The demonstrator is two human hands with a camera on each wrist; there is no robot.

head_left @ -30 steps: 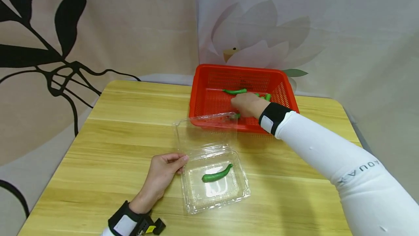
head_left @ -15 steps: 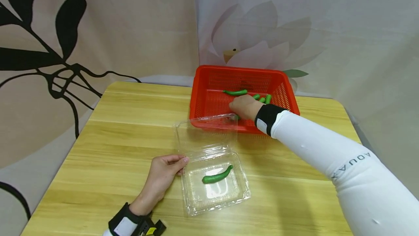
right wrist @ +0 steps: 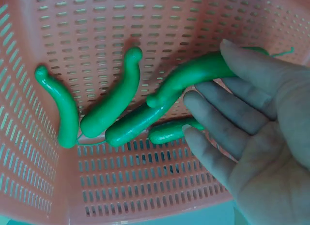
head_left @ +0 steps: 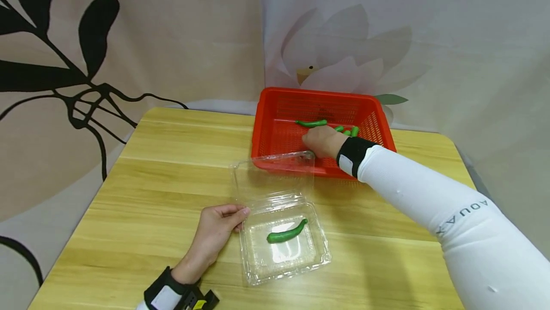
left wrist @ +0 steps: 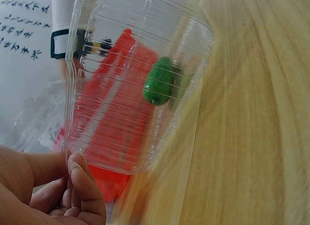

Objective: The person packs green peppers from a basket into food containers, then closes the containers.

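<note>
My left hand (head_left: 219,226) pinches the left edge of a clear plastic clamshell box (head_left: 253,262). The box lies with its lid folded back, and one green chili pepper (head_left: 287,235) rests inside. In the left wrist view, thumb and fingers (left wrist: 80,179) meet on the box's thin rim. My right hand (head_left: 322,141) reaches into a red plastic basket (head_left: 275,133). Seen from the right wrist, its thumb and index finger lie on either side of a green chili pepper (right wrist: 193,72), pinching it; the other fingers are spread out. Several more green peppers (right wrist: 114,101) lie beside it.
The basket stands at the back of the wooden table (head_left: 180,166), its near rim behind the box's raised lid (head_left: 275,176). A printed cloth (head_left: 206,37) hangs behind the table. The white-sleeved right arm (head_left: 421,205) crosses the table's right side.
The right hand has shifted slightly left and down within the basket. The pepper end that showed below it is now hidden in the head view. The left hand keeps its hold on the box.
</note>
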